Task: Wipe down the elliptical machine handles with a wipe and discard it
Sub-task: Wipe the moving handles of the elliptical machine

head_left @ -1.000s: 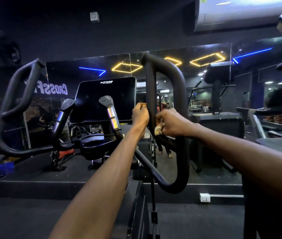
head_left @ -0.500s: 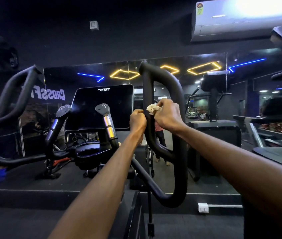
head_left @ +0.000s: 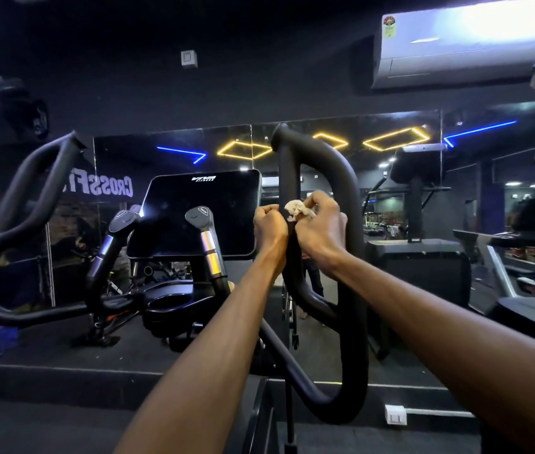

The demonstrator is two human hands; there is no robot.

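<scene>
Black foam covers the right loop handle (head_left: 348, 198) at frame centre, where the right hand (head_left: 322, 229) pinches one crumpled wipe (head_left: 296, 208) against its inner bar and the left hand (head_left: 270, 226) grips just beside. Wiping looks midway: the left loop handle (head_left: 35, 191) at frame left, two short grips (head_left: 209, 244) and discarding seemingly remain.

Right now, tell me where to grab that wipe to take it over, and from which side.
Pinch the crumpled white tuft of the wipe that sticks out left of the right hand, against the inner bar of the right loop handle. Come from above; the left hand grips the bar just below, blocking that side.
</scene>
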